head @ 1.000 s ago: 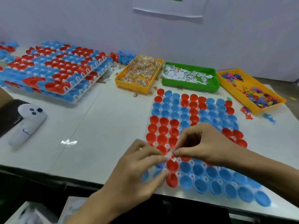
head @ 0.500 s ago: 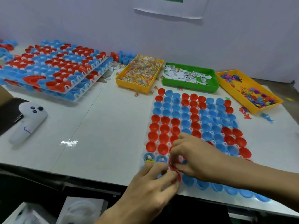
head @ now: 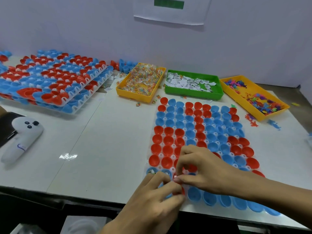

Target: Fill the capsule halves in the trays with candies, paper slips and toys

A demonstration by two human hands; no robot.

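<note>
A clear tray (head: 174,157) of red and blue capsule halves lies in front of me. Two blue halves (head: 152,171) at its near left corner hold small items. My left hand (head: 152,203) and my right hand (head: 206,171) meet over that corner. Their curled fingertips pinch a small pale piece (head: 175,176) above a red half (head: 183,191). At the back stand a yellow candy tray (head: 135,97), a green tray of paper slips (head: 194,96) and a yellow toy tray (head: 243,105).
Stacked trays of red and blue halves (head: 50,81) fill the back left. A white controller (head: 22,137) lies at the left edge. Loose toys (head: 273,124) and candies (head: 138,104) are scattered near the trays. Loose halves (head: 125,65) sit by the wall.
Both hands moved nearer to me, from the tray's lower middle to its near left corner. The view shifted slightly, and the two filled blue halves came into sight.
</note>
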